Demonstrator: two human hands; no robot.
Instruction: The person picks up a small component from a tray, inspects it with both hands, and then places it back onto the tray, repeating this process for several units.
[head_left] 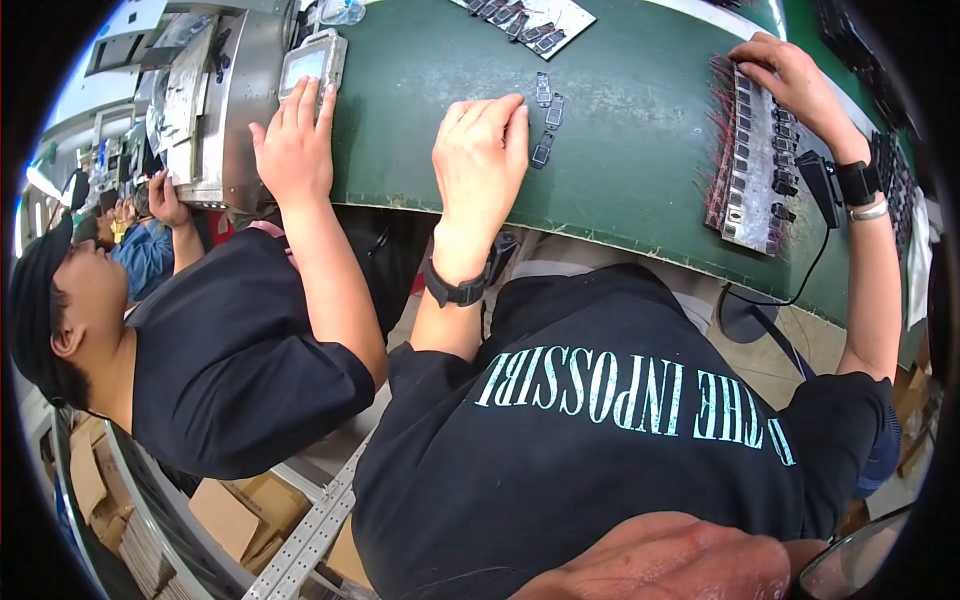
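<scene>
My left hand [478, 158] hovers over the near part of the green bench, its fingers curled in and the thumb pressed beside the index finger. Whatever it may hold is hidden under the fingers. Just right of it lie three small black rectangular parts: a far one [543, 90], a middle one [554, 111] and a near one [542, 150]. Over at the right, my right hand [797, 90] has its fingertips bent together at the far end of a metal plate [757, 205]. Rows of small black parts with thin red wires line that plate. What the fingertips pinch is too small to tell.
A second pale plate [572, 22] with several black parts lies at the far edge of the green bench [640, 130]. On the left, a co-worker's hand [298, 140] touches a clear-lidded box [325, 57]. A black cable [815, 265] hangs from my right wristband.
</scene>
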